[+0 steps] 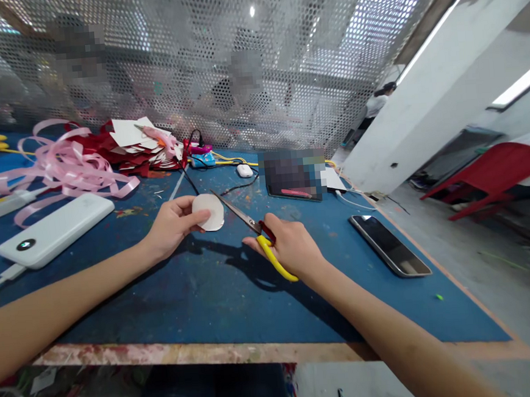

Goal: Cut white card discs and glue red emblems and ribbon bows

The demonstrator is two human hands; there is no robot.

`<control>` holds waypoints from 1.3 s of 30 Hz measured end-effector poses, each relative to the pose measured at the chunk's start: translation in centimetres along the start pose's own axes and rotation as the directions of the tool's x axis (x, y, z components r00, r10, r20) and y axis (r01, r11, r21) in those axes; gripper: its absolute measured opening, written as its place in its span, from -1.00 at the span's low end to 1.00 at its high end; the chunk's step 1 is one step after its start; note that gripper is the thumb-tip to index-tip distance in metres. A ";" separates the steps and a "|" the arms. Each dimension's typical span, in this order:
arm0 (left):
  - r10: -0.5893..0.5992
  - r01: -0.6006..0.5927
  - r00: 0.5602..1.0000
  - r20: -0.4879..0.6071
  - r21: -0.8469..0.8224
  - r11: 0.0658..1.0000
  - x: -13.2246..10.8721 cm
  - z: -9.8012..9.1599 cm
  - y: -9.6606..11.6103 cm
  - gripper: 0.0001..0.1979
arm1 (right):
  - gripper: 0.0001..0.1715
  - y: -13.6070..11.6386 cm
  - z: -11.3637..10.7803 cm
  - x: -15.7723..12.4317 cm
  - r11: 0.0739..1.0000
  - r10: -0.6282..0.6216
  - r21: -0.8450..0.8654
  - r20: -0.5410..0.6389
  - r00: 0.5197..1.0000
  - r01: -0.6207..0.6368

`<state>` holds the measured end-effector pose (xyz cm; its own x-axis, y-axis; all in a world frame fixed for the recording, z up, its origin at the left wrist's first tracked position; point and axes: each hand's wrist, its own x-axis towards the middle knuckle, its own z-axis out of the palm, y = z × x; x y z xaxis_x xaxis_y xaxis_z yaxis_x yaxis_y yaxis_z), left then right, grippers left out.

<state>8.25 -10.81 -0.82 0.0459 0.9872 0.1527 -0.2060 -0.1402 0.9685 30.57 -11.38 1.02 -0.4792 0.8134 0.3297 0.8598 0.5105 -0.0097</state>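
Observation:
Between the thumb and fingers of my left hand is a round, off-white disc, perhaps card or paper, held up above the blue table. My right hand grips a pair of scissors with yellow and red handles. Their blades point up and left, the tip close to the disc's upper right edge. The blades look closed or nearly so. Whether the tip touches the disc I cannot tell.
Left on the blue table lie a white power bank, pink ribbon and stacked white and red pieces. A white earphone case, a tablet and a phone lie to the right. Perforated metal rises behind.

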 end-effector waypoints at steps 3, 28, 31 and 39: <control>0.029 -0.033 0.999 0.035 0.129 0.991 0.0 0.1 0.1 -0.75 | -0.48 0.8 0.3 0.4 0.996 0.086 -0.028 -0.021 0.996 -0.086; -0.058 0.047 0.997 -0.047 -0.205 0.978 -1.9 2.0 -0.1 -0.61 | -0.29 -0.1 1.2 -0.2 0.922 -0.025 0.383 -0.075 0.997 0.052; -0.063 0.052 0.997 -0.045 -0.205 0.977 -2.0 2.2 0.0 -0.60 | -0.31 -0.3 0.9 -0.3 0.917 -0.065 0.390 -0.073 0.995 0.088; -0.073 0.065 0.996 -0.046 -0.165 0.984 -2.1 2.3 -0.2 -0.59 | -0.26 -0.7 0.6 -0.5 0.909 -0.114 0.392 -0.092 0.989 0.141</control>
<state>10.42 -13.03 -0.93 0.0154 0.9973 0.0720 -0.3606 -0.0616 0.9307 30.08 -11.92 0.28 -0.5557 0.7207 0.4145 0.6448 0.6883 -0.3324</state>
